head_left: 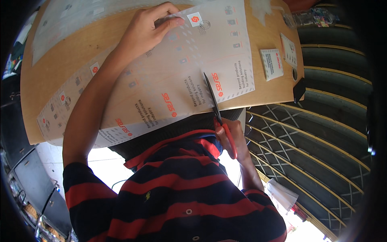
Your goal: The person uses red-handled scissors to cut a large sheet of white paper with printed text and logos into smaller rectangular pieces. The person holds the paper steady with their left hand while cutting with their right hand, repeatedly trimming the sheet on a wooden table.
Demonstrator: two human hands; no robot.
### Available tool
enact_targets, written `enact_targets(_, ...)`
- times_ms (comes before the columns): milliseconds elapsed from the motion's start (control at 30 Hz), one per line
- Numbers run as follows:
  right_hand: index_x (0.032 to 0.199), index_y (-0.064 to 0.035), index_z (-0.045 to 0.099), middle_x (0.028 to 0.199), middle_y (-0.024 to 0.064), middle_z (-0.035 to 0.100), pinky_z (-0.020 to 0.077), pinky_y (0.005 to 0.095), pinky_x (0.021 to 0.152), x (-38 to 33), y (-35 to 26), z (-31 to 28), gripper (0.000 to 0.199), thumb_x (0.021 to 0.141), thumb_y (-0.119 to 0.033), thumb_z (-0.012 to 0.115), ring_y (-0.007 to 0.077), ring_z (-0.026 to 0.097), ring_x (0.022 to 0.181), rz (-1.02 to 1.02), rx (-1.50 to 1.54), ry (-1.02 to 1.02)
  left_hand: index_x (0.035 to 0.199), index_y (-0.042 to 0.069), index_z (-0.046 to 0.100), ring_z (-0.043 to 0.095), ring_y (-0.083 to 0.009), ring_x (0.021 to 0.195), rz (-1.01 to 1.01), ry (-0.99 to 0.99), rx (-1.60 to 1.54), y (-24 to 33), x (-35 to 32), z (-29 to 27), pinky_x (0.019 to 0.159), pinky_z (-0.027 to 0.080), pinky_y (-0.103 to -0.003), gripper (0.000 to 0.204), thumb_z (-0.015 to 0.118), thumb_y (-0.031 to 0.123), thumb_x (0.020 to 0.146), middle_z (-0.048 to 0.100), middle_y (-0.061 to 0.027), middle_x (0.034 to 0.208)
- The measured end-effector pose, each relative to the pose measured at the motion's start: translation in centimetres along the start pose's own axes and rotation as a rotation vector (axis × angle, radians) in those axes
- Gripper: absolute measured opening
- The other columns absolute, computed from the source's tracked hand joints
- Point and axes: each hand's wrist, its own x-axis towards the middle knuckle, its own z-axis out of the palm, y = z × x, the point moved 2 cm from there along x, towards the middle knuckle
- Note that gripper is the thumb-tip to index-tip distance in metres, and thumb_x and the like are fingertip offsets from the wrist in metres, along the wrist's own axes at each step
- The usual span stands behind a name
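A long translucent printed sheet (157, 86) with red and grey markings stretches across the wooden table, its near edge hanging over the front. My left hand (151, 24) grips the sheet's far edge between thumb and fingers, the forearm lying across it. In my right hand (231, 135), at the table's front edge, are scissors (230, 141) with red handles and dark blades. The blades lie over the near edge of the sheet, between two columns of print, and point away from me. Whether they are parted is hard to make out.
Two small printed pieces, one white (272, 64) and one beside it (288, 49), lie on the table (264, 94) at the right. More translucent sheeting (60, 28) covers the far left. A dark slatted shutter (322, 97) stands right of the table; dark cabinets (34, 169) are at the left.
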Motion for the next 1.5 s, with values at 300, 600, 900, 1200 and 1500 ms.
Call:
enact_targets(300,0.069,0.0034,0.052,0.052,0.0184,0.047,0.0417,0.0422,0.052,0.5,-0.4,-0.6,0.059,0.088,-0.050,0.068,0.0368,0.047,0.049,-0.084,0.093,0.018,0.099,0.001,0.061,0.051,-0.0052,0.065,-0.008,-0.015,-0.005,0.0,0.1,-0.1,0.059,0.042,-0.023,0.015,0.068,0.013,0.093,0.068,-0.0022,0.080)
enact_targets(600,0.075,0.0047,0.060,0.053,0.0181,0.050,0.0432,0.0419,0.054,1.3,-1.9,-0.9,0.038,0.088,-0.029,0.069,0.0347,0.049,0.049,0.085,0.083,-0.013,0.100,0.001,0.060,0.051,-0.0064,0.064,-0.023,-0.042,-0.094,0.7,0.1,0.0,0.058,0.042,-0.023,0.016,0.067,0.013,0.093,0.067,-0.0027,0.082)
enact_targets(900,0.076,0.0056,0.058,0.056,0.0166,0.053,0.0443,0.0399,0.054,1.1,-0.8,-0.5,0.060,0.088,-0.053,0.066,0.0293,0.053,0.050,0.007,0.069,-0.013,0.097,0.000,0.060,0.051,-0.0068,0.064,-0.047,-0.078,-0.118,0.7,0.1,-0.3,0.058,0.042,-0.023,0.014,0.067,0.012,0.094,0.066,-0.0021,0.081)
enact_targets(1200,0.077,0.0049,0.057,0.058,0.0162,0.053,0.0435,0.0398,0.054,1.5,-3.1,-1.3,0.066,0.089,-0.060,0.061,0.0296,0.052,0.051,-0.041,0.133,-0.010,0.096,0.001,0.060,0.050,-0.0063,0.064,-0.084,-0.060,-0.156,0.8,0.1,-0.4,0.058,0.041,-0.023,0.013,0.066,0.012,0.094,0.065,-0.0009,0.079)
enact_targets(1500,0.072,0.0046,0.055,0.053,0.0119,0.044,0.0398,0.0381,0.052,2.1,-3.8,-1.9,0.063,0.085,-0.056,0.068,0.0229,0.039,0.051,-0.008,0.045,0.072,0.097,0.002,0.061,0.048,-0.0057,0.063,-0.110,-0.057,-0.233,0.5,0.3,-0.6,0.058,0.039,-0.023,0.014,0.064,0.016,0.096,0.062,0.0010,0.077)
